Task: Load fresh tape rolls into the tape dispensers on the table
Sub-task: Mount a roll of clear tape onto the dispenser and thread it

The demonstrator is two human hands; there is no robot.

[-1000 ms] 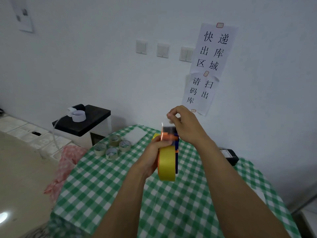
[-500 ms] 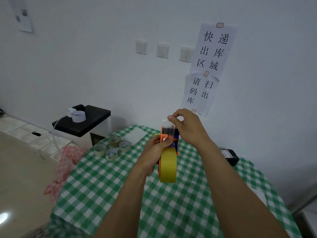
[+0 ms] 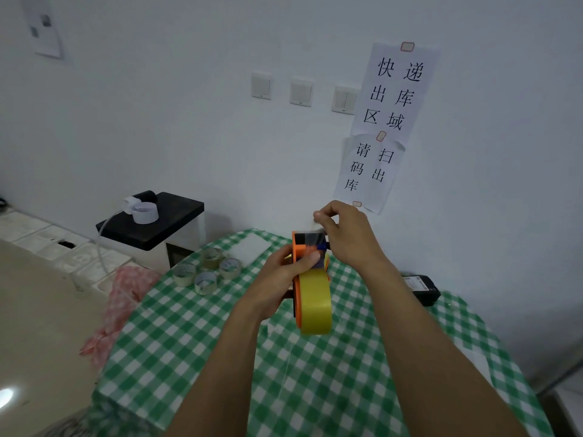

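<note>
Both forearms reach in from six o'clock and meet above the middle of the desk (image 3: pixel 347 389), which is covered in green-and-white check cloth.

Left grip (image 3: pixel 277 279): closed round the orange tape dispenser (image 3: pixel 304 247) from its nine o'clock side, with the thumb laid across the orange frame. The dispenser is held up off the cloth and seen edge-on.

A yellow tape roll (image 3: pixel 315 305) sits in the dispenser at its six o'clock end, below the left thumb.

Right grip (image 3: pixel 347 238): fingertips pinched together on a clear strip (image 3: pixel 318 224) just above the dispenser's twelve o'clock end. The strip is thin and filmy, so its edges are hard to make out.

At ten o'clock from the dispenser, four small tape rolls (image 3: pixel 206 272) stand clustered near the desk's edge. A white pad (image 3: pixel 252 247) lies just beyond them.

A black device (image 3: pixel 421 288) lies at three o'clock, near the wall.

Off the desk at ten o'clock is a black-topped cabinet (image 3: pixel 157 225) with a white roll (image 3: pixel 144 212) on it. A pink cloth (image 3: pixel 126 294) hangs at nine o'clock.

On the wall at twelve o'clock are three switches (image 3: pixel 301 91) and two paper signs (image 3: pixel 394 89) with printed characters.
</note>
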